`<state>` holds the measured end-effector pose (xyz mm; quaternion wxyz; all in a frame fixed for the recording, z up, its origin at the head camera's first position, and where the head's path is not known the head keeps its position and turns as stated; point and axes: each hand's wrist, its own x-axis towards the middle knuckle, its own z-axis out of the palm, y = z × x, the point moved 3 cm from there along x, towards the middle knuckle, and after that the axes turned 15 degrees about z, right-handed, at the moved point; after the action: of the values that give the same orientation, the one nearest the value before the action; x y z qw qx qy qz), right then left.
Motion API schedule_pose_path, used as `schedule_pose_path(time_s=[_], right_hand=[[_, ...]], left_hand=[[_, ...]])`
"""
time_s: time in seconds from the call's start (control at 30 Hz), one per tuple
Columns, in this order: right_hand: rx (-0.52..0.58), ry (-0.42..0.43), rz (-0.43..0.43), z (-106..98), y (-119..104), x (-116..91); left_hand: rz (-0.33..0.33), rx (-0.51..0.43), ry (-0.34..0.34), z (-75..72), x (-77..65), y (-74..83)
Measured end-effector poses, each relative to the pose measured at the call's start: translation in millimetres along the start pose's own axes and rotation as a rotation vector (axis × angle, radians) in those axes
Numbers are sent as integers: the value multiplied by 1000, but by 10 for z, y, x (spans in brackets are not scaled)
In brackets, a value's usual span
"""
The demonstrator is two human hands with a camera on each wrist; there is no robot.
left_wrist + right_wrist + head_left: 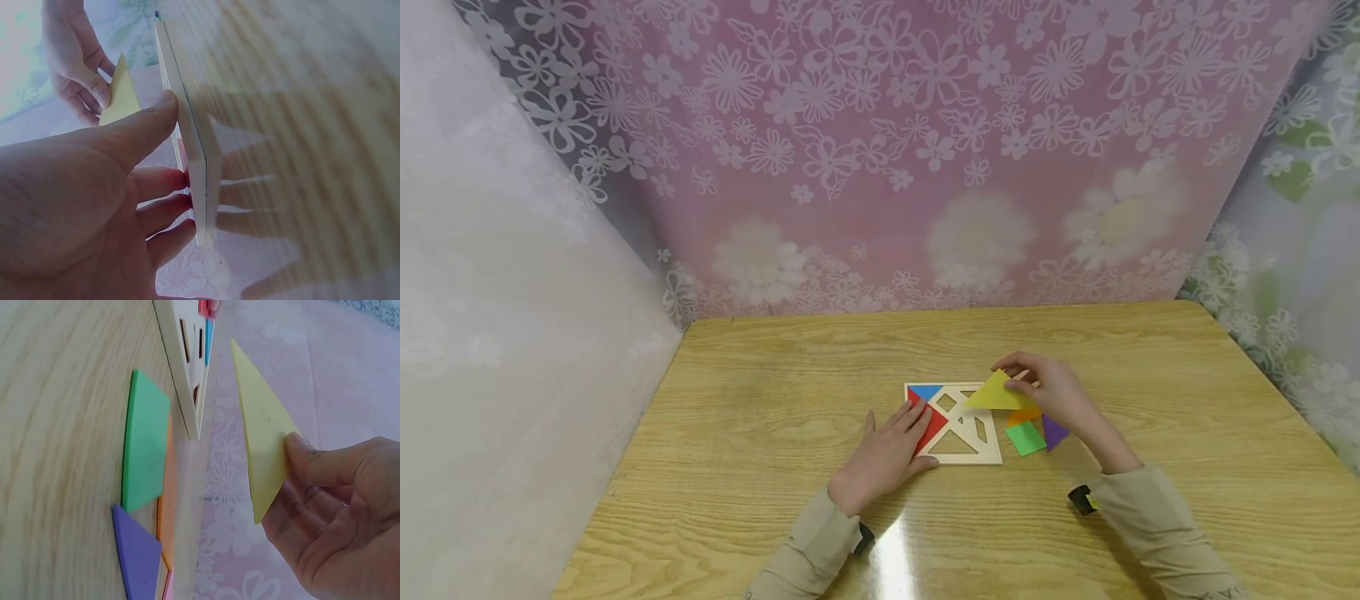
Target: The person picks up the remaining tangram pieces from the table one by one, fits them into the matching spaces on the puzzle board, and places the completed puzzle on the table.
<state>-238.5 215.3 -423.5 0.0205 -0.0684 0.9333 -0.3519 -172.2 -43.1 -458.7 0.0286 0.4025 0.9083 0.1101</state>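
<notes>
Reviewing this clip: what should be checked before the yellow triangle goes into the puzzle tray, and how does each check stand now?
1. Right hand pinches yellow triangle firmly: ok.
2. Left hand rests on puzzle tray, steadying it: ok.
3. Triangle is lifted off the tray: ok.
4. Large slot remains open in the tray: ok.
5. Triangle turned to match the slot: cannot tell.
6. Green piece, orange piece and purple piece lie outside the tray: ok.
</notes>
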Motion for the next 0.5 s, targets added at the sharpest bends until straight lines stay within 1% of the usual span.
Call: schedule_pose_path(time_s=[0.3, 0.5], right_hand=[[42, -92, 30, 101, -77, -39], [46, -140, 40, 178, -108, -39]], left_hand=[[0, -1, -1, -6, 1, -1], [-9, -5, -8, -16, 2, 4]])
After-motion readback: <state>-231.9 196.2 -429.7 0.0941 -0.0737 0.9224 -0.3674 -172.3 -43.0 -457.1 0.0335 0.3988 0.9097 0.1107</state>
